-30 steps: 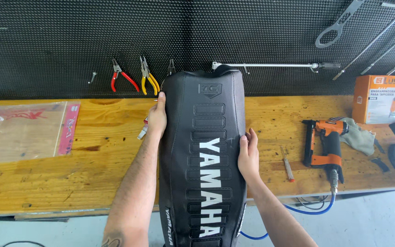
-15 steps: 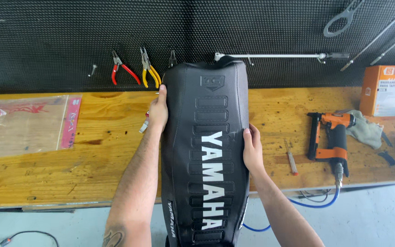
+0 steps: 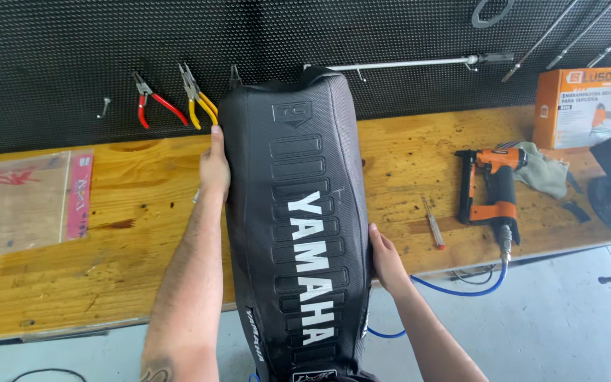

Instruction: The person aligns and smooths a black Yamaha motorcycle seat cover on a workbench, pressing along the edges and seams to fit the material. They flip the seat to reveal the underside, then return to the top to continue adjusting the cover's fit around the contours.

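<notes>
A long black motorcycle seat [image 3: 298, 226] with white lettering and embossed panels lies lengthwise across the wooden workbench [image 3: 121, 255], its near end hanging over the front edge toward me. My left hand [image 3: 215, 166] grips the seat's left side near the far end. On the seat's right edge, close to the bench front, my right hand [image 3: 385, 258] is clamped on the cover. Both forearms reach in from below.
An orange and black pneumatic stapler [image 3: 493, 191] with a blue air hose [image 3: 461, 286] lies right of the seat, beside a small screwdriver [image 3: 433, 225], a grey rag [image 3: 542, 170] and an orange box [image 3: 587, 106]. Red pliers [image 3: 151, 99] and yellow pliers [image 3: 198, 102] hang on the black pegboard. A clear plastic sleeve [image 3: 22, 201] lies at left.
My right hand has slid down the seat's right edge toward me. The left hand keeps its hold near the far end. The view has shifted a little to the left.
</notes>
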